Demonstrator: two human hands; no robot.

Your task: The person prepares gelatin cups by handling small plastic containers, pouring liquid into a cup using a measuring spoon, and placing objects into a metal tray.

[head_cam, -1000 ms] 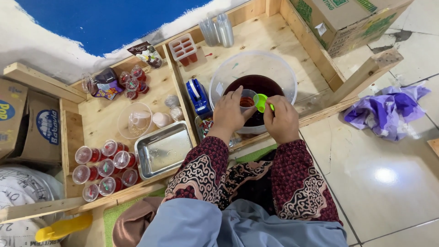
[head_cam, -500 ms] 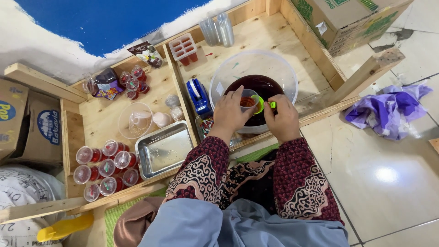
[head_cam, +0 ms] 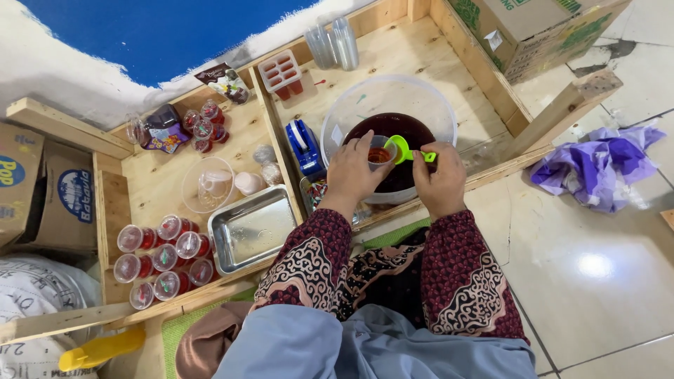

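Item, hidden or unclear: the near rim of the clear bowl is covered by both wrists; I cannot tell how full it is, only that dark red liquid fills its middle. The fingertips of my left hand are behind the small clear cup, so the grip is partly out of sight. The boxes at the left edge are cut off by the frame.

Item, hands: left hand curled around the small clear cup, holding it over the liquid. Right hand pinched on the handle of the green scoop, whose bowl sits at the cup's rim, touching or just above it; I cannot tell which.

Item, surroundings: metal tray and a cluster of lidded red cups lie well apart to the left, on the wooden table.
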